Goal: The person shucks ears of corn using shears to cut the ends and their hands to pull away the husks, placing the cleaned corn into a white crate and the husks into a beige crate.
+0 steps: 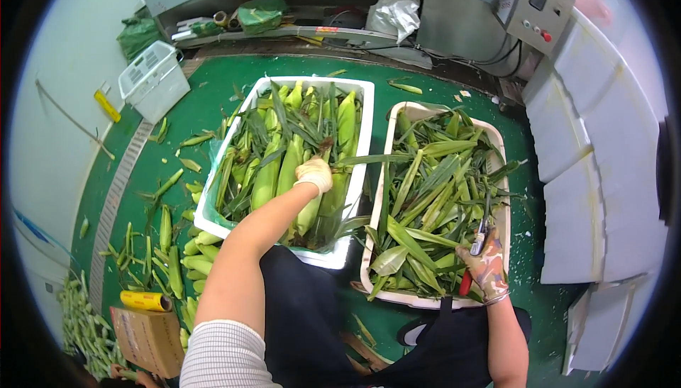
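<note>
My left hand (314, 174), in a pale glove, is closed on an ear of corn (309, 213) in its green husk, near brown silk. That ear is among many others in a white foam box (367, 115) lined with thin green plastic. My right hand (491, 267) wears a camouflage-patterned glove and grips pruning shears (479, 239) with a red handle, their blades pointing away from me. It is over the near right corner of a pale plastic tub (364, 267), heaped with stripped green husks and leaves (425, 196).
Husked cobs (201, 255) and loose leaves lie on the green floor left of the box. A cardboard carton (150, 342) carries a yellow roll (146, 301). Another person's hand (145, 379) shows at lower left. A white crate (154, 83), steel machinery (461, 30) and white panels (571, 154) stand around.
</note>
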`<state>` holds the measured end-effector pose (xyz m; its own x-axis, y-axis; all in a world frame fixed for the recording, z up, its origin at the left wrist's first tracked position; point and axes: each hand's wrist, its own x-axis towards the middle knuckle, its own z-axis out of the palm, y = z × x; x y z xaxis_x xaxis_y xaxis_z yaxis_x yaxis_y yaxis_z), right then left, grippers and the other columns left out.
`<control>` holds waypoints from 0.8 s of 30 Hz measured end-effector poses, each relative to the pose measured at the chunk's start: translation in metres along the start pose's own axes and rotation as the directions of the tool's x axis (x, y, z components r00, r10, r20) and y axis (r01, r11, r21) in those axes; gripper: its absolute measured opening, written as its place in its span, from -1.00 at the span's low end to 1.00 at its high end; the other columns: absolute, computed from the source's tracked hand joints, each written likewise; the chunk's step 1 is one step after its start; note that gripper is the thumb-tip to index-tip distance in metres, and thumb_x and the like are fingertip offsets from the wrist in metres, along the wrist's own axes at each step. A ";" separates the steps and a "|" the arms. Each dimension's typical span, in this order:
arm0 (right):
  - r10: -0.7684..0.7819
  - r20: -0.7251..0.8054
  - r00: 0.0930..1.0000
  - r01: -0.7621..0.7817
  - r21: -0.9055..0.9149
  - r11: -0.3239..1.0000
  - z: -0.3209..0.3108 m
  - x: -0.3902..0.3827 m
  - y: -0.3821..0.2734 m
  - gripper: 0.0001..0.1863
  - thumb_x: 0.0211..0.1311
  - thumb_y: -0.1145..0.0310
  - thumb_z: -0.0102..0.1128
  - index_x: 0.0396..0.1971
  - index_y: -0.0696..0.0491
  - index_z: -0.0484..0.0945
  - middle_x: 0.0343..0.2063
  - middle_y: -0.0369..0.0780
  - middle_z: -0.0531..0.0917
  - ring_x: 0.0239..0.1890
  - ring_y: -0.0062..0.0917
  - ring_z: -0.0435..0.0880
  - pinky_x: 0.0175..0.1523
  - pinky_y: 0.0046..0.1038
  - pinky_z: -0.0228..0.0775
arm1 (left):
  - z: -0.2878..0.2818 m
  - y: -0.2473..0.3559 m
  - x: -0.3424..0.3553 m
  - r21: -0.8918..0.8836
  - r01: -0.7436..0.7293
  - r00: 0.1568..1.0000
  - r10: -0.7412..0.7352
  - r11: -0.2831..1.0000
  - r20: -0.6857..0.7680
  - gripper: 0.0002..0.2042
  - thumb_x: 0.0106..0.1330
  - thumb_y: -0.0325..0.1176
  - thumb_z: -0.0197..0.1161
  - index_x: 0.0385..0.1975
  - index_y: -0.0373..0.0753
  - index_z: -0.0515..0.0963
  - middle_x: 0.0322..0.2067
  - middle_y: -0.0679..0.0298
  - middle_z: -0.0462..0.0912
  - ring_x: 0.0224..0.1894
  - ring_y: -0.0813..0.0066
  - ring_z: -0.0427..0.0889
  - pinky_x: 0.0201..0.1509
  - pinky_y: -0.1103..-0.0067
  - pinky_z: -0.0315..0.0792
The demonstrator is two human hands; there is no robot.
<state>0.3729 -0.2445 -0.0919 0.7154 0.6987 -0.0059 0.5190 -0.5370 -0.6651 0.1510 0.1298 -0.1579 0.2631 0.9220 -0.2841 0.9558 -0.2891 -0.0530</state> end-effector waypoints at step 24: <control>-0.156 0.054 0.986 0.145 0.175 0.974 0.026 -0.017 -0.080 -0.44 -0.08 0.25 0.36 -0.15 0.26 0.34 -0.45 -0.11 0.63 -0.40 -0.27 0.63 -0.25 -0.35 0.47 | -0.057 0.087 -0.106 -0.535 0.116 0.958 -0.048 -0.837 0.284 -0.88 0.28 -0.30 0.04 -0.38 -0.20 0.38 -0.39 0.16 0.51 -0.31 0.24 0.50 -0.11 0.31 0.48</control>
<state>0.3069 -0.2011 -0.0575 0.5990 0.7987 0.0577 0.5272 -0.3390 -0.7792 0.2134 0.0215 -0.0775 0.1686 0.8237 -0.5414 -0.6990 0.4871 0.5235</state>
